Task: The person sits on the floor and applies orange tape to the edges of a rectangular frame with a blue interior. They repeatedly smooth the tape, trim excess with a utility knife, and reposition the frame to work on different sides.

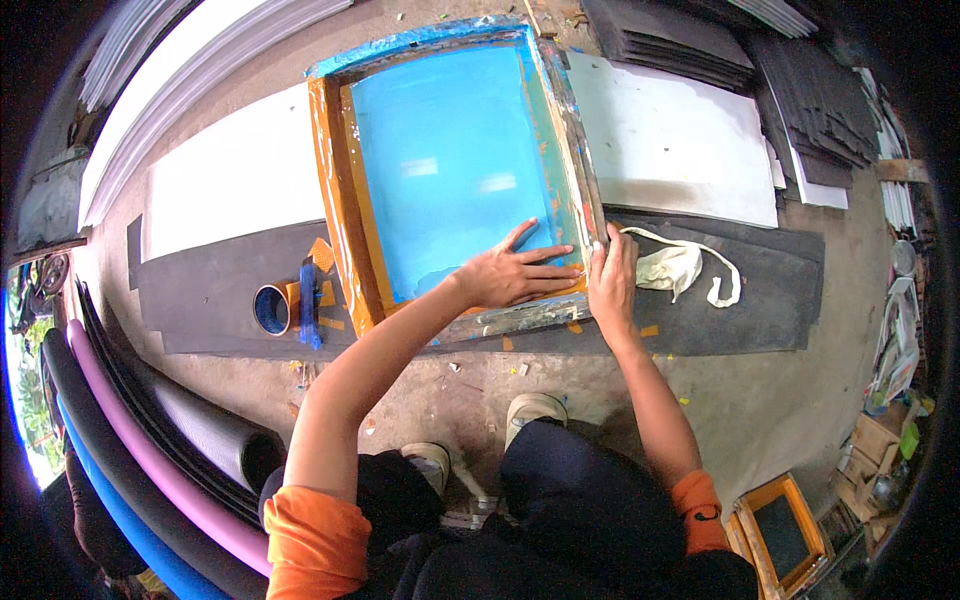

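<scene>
A screen printing frame with a paint-smeared wooden border and bright blue mesh lies in front of me, slightly turned. My left hand rests on the mesh near its lower right corner, fingers spread and palm down. At the same corner, my right hand closes round the frame's right rail. Just right of that hand lies a crumpled cream cloth with a long strip trailing from it. Left of the frame, a round pot with a dark blue inside stands beside a blue-stained upright piece of unclear kind.
Under the frame are dark sheets and a white board. Stacked dark sheets fill the far right. Rolls, among them a pink one, lean at the left. A smaller wooden frame stands at the lower right.
</scene>
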Demonstrator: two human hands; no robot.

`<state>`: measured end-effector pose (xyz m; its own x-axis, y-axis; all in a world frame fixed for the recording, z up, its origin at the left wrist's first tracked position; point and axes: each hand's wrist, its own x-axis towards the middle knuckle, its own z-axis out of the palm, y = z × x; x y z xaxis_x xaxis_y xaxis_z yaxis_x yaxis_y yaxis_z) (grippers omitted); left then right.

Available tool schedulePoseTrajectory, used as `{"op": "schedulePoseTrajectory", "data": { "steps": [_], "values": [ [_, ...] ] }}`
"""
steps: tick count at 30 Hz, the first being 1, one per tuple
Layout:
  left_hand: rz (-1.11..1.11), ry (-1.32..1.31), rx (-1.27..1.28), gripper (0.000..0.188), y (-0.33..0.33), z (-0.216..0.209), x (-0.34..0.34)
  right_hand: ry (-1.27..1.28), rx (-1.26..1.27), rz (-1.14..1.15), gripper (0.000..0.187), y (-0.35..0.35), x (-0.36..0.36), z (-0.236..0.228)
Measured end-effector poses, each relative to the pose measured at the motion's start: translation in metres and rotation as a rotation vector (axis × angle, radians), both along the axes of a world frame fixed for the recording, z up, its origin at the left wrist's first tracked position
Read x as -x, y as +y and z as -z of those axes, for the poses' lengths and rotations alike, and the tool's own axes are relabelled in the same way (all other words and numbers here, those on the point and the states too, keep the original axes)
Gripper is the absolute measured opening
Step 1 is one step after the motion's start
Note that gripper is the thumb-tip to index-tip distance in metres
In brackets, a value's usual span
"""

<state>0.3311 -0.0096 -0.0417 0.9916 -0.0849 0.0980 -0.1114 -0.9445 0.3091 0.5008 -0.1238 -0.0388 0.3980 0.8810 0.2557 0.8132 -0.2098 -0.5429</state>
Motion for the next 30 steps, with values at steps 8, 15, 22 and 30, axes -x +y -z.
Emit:
{"op": "schedulePoseTrajectory", "data": {
  "steps": [8, 15, 22, 30],
  "values": [
    [-0.294, -0.027, 0.481, 0.034, -0.032, 0.004, -0.009, 0.002, 0.026, 0.010, 0.033, 0.006, -0.005, 0.002],
    [-0.311, 0.020, 0.296, 0.023, -0.024, -0.005, -0.025, 0.000, 0.025, 0.013, 0.035, 0.001, -0.009, 0.006],
    [-0.489, -0.097, 0.101, 0.035, -0.015, 0.011, -0.044, 0.022, 0.016, 0.007, 0.034, 0.004, -0.002, 0.003],
    [-0.216, -0.186, 0.082, 0.036, 0.009, 0.008, -0.014, -0.009, 0.007, 0.000, 0.033, 0.004, -0.006, 0.004]
  ]
}}
